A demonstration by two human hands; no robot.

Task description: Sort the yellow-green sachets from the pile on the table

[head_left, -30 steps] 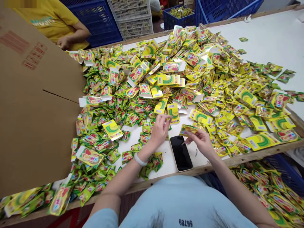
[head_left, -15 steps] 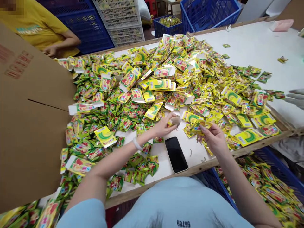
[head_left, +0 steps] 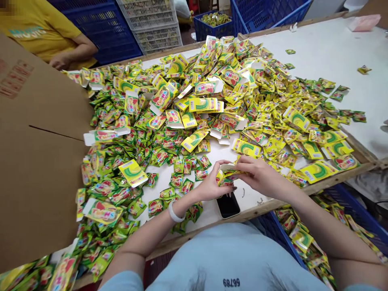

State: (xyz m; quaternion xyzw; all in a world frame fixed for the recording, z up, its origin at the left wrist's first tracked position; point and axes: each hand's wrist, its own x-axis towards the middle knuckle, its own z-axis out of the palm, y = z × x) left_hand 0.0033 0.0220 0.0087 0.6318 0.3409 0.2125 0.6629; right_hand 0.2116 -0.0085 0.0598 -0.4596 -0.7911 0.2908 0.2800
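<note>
My left hand [head_left: 212, 184] and my right hand [head_left: 259, 174] meet over the near edge of the table, just above a black phone [head_left: 228, 205]. Between them they hold a small yellow carton [head_left: 227, 174], with sachets at its opening; the left fingers are curled round it and the right fingers pinch its other end. A big heap of yellow and green sachets [head_left: 273, 105] and flat yellow cartons [head_left: 203, 104] covers the white table [head_left: 333, 60] beyond the hands. A white band is on my left wrist.
A large brown cardboard sheet [head_left: 39, 161] leans at the left. A person in a yellow shirt [head_left: 45, 32] sits at the far left corner. Blue and white crates [head_left: 151, 24] stand behind the table. A blue crate [head_left: 357, 230] with sachets sits below the table at right.
My left hand picked up a small carton from the pile and both hands came together nearer to me, above the phone. A gloved hand seen at the right edge has gone.
</note>
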